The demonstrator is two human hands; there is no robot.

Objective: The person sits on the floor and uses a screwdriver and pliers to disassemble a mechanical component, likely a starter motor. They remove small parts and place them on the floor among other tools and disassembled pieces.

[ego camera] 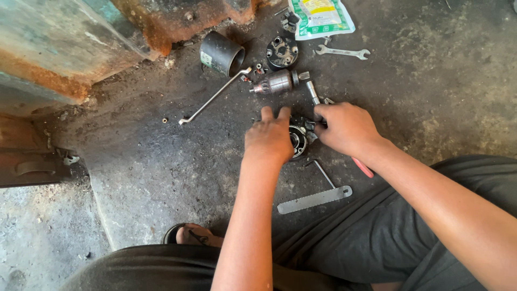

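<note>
On the dirty concrete floor my left hand (269, 137) presses down on a round black metal motor end housing (298, 141), fingers spread over its top. My right hand (347, 128) is closed around a tool with a red handle (363, 167), its working end meeting the housing's right side; the tip is hidden by my fingers. Just beyond my hands lie a grey armature with a shaft (279, 82) and a short socket bar (313, 92).
A black cylindrical motor casing (221, 53), a round brush plate (282, 52), a bent offset spanner (214, 97), an open-end spanner (342, 52) and a green-and-white packet (320, 17) lie farther off. A flat metal strip (314, 199) lies near my knee. Rusty machinery (64, 48) stands left.
</note>
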